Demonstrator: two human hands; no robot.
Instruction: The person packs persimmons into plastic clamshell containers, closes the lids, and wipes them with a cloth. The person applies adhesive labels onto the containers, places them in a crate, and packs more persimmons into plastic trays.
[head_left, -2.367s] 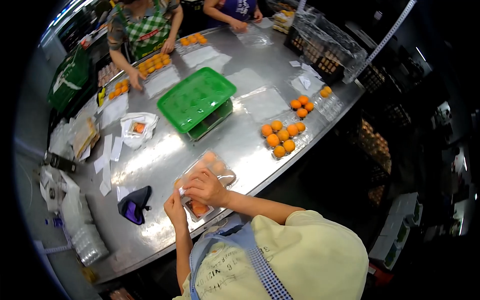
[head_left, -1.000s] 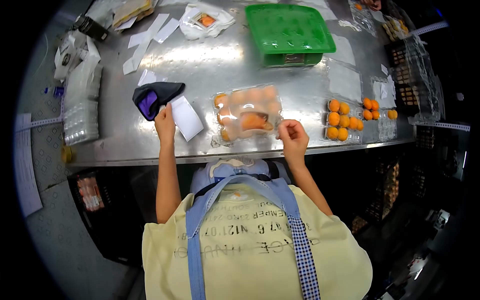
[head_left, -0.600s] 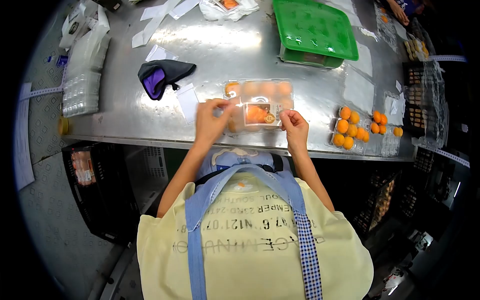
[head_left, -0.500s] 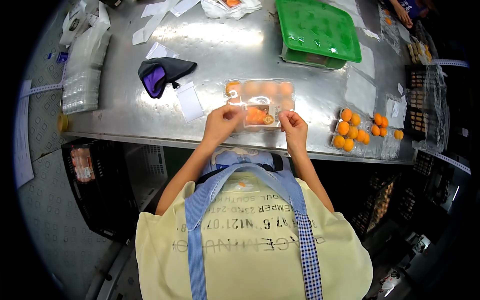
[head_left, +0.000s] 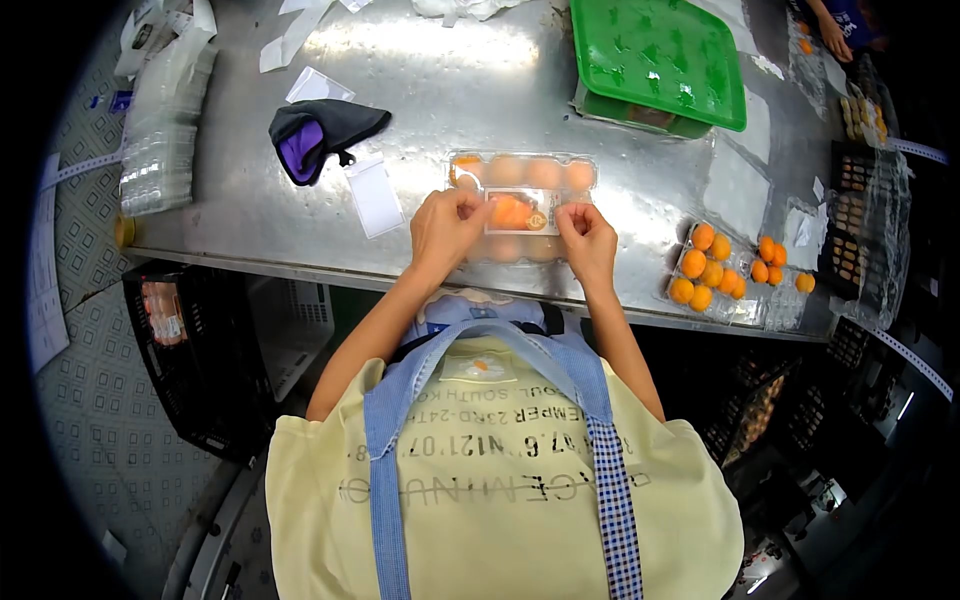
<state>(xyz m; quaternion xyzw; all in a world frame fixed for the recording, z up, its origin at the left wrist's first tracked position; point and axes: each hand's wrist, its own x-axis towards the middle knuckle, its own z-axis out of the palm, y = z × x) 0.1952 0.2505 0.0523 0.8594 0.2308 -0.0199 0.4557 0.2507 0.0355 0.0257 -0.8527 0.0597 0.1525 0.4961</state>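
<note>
A clear plastic clamshell box (head_left: 542, 173) of round orange fruits lies on the metal table in front of me. Over its middle is a rectangular label (head_left: 515, 211) with an orange fruit picture. My left hand (head_left: 441, 232) pinches the label's left edge between thumb and forefinger. At the opposite edge, my right hand (head_left: 589, 243) grips it the same way. The label looks flat and level; whether it touches the lid I cannot tell.
A green-lidded container (head_left: 660, 65) stands at the back right. Open packs of orange fruits (head_left: 705, 268) sit at the right edge. Left are a black-and-purple cloth item (head_left: 318, 140), a white card (head_left: 375, 198) and stacked clear boxes (head_left: 163, 140). Another person's hand (head_left: 834, 38) shows far right.
Both hands have carried the label slightly away from me, from the box's near half to its middle. The view has shifted a little.
</note>
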